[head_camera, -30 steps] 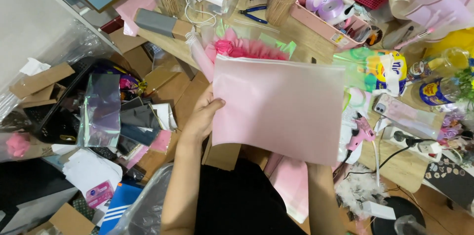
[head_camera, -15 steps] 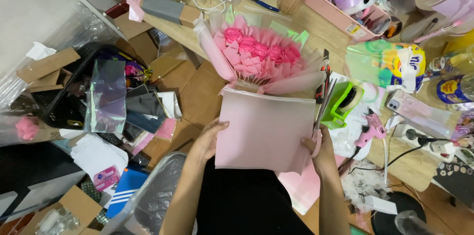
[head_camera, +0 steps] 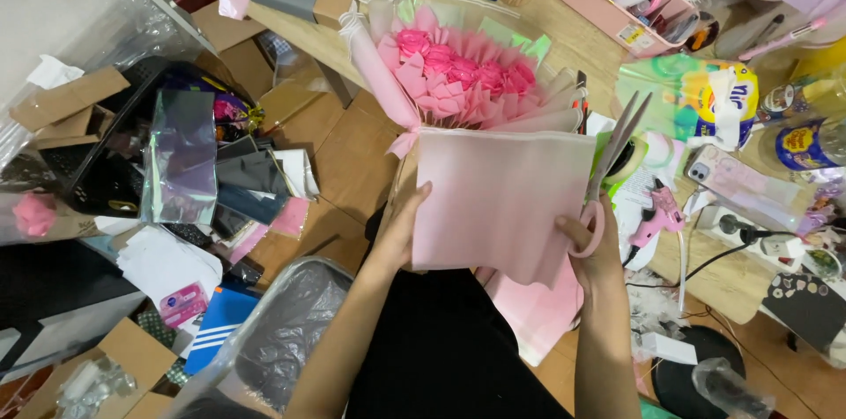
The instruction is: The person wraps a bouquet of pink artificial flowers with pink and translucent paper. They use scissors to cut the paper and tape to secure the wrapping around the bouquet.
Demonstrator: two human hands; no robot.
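I am holding a pink sheet [head_camera: 502,203] just below the bouquet [head_camera: 463,75]. My left hand [head_camera: 401,229] is pinching the sheet's left edge, thumb on top. My right hand [head_camera: 595,247] is gripping its right edge, fingers apparently through the handles of scissors [head_camera: 608,163] pointing up. A glue gun [head_camera: 652,216] is lying right of the sheet.
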